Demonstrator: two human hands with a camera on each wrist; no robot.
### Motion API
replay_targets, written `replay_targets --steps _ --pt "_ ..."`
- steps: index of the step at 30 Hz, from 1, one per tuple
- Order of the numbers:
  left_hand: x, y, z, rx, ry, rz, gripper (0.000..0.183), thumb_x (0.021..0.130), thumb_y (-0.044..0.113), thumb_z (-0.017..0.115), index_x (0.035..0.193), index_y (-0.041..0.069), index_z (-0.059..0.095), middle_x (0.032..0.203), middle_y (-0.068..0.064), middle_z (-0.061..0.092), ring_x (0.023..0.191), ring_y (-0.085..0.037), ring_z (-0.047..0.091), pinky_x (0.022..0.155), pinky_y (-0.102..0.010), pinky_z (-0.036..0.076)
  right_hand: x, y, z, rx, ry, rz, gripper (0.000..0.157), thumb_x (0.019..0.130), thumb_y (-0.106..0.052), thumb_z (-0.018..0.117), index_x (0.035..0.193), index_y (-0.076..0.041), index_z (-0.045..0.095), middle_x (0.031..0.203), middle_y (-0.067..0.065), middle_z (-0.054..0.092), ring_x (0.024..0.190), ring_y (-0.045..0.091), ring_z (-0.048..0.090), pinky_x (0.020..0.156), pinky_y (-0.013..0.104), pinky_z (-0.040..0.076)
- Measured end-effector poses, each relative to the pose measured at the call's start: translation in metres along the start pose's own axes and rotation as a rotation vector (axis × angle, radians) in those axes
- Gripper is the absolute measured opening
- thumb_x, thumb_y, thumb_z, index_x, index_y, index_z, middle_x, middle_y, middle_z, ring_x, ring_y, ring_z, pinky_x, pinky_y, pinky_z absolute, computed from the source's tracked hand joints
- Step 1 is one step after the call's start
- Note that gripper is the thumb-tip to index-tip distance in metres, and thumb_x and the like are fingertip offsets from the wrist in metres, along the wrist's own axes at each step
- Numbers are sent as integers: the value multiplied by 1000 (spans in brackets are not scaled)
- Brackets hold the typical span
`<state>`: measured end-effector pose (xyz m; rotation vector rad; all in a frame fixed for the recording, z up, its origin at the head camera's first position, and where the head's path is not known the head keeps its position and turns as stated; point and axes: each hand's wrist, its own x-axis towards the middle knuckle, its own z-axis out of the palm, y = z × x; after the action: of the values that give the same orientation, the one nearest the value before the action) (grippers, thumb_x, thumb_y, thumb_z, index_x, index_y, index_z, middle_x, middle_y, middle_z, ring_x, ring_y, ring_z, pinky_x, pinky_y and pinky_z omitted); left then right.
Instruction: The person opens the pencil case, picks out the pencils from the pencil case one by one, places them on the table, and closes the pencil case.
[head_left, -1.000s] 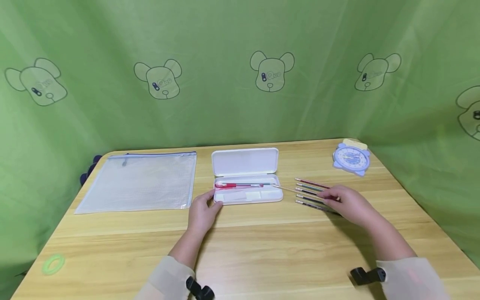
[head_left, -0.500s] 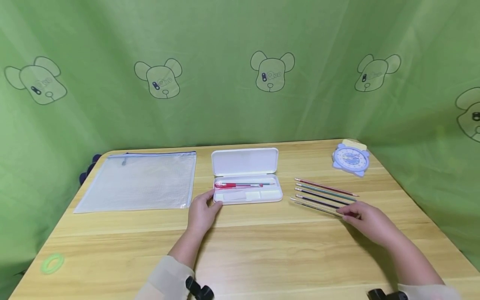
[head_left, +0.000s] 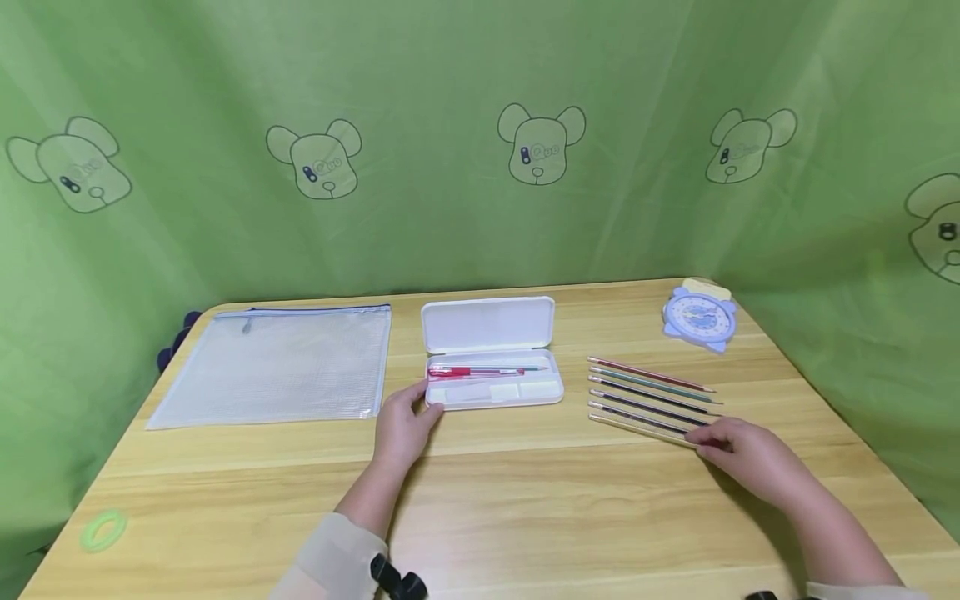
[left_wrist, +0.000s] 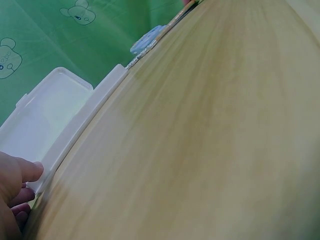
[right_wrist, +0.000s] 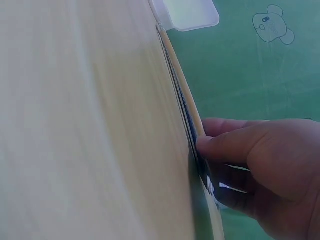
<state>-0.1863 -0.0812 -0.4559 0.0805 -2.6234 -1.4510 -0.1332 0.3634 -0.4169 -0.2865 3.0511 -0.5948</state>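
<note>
In the head view, an open white pencil case (head_left: 489, 323) stands mid-table, its lid tipped back. A red pen (head_left: 457, 372) and a greenish pencil (head_left: 534, 367) lie inside. My left hand (head_left: 402, 429) grips its near left corner; in the left wrist view the thumb (left_wrist: 31, 171) is on the rim with fingers curled below. To the right, my right hand (head_left: 753, 458) pinches the right end of a pale wood-coloured pencil (head_left: 637, 429) between thumb and fingers. That pencil lies along the near side of a row of several red, green and dark pencils (head_left: 652, 374).
A clear zip pouch (head_left: 277, 367) lies flat at left. At the far right corner sits a blue toy clock (head_left: 701, 317) with a pale yellow block (head_left: 705, 289) behind it. A green ring (head_left: 103, 531) is at front left. A green curtain (head_left: 450, 217) borders the table.
My right hand has carried the pale pencil from above the row, near the case, rightward and toward me, down to the row's near side. The left hand has stayed on the case.
</note>
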Motion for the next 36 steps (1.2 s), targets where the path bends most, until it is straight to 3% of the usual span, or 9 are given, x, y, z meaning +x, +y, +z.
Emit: replay_targets --steps 13,20,24,30,36 --pt "0 0 -1 14 3 12 46 88 15 71 129 -2 60 132 -19 63 128 -38 54 110 -50 43 1 -1 2 -8 -25 27 18 86 -10 68 103 -7 75 108 21 71 105 46 63 89 61 50" --pt "-1 -1 0 -1 11 28 45 87 14 71 128 -3 61 130 -19 63 127 -38 55 111 -50 43 9 -14 -4 19 14 23 24 87 -19 72 108 -6 73 105 17 71 100 38 65 87 55 52" --pt "-1 -1 0 -5 5 22 45 88 14 71 129 -2 60 132 -18 63 128 -38 54 111 -50 42 21 -26 -8 32 37 -12 25 88 -19 71 109 -6 73 102 12 72 97 32 66 84 48 54" --pt "0 -1 -1 -5 1 20 45 88 14 70 129 -2 61 132 -18 63 129 -38 54 111 -50 42 49 -48 -9 52 48 -70 22 89 -15 69 108 -5 73 99 12 72 93 28 65 82 48 54" --pt "-1 -1 0 -12 7 28 44 87 14 71 128 -2 62 131 -19 63 127 -38 55 111 -50 43 80 -71 -5 102 3 -73 26 91 -16 66 113 -4 71 106 14 71 99 30 65 88 52 54"
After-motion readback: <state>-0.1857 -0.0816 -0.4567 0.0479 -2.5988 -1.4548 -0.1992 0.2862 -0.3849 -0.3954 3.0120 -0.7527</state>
